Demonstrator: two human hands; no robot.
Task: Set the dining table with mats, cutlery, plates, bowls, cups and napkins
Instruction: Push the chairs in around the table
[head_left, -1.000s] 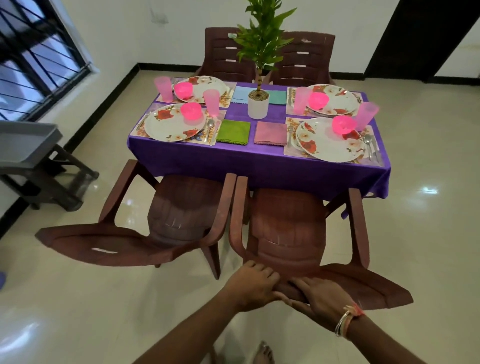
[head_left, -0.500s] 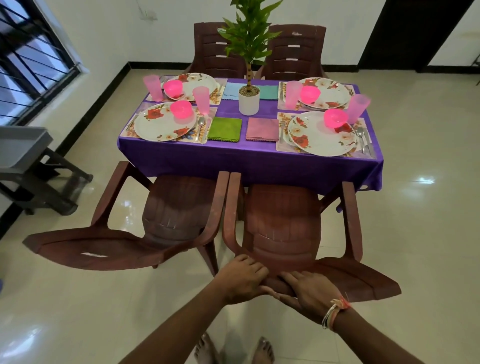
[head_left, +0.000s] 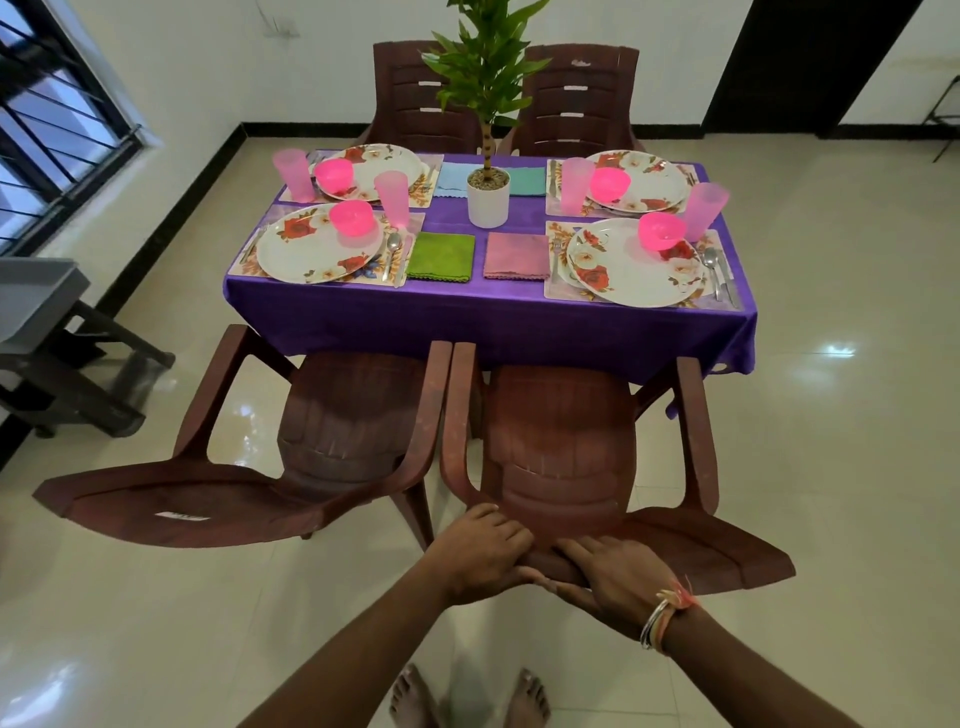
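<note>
Clamping one chair (head_left: 558, 441) backrest, left hand (head_left: 485, 558) beside right hand (head_left: 608, 579); neighbouring chair label (head_left: 182, 516) unreadable.

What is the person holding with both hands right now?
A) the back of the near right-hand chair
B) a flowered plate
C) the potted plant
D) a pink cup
A: the left hand and the right hand both grip the top edge of the backrest of the chair.
</note>
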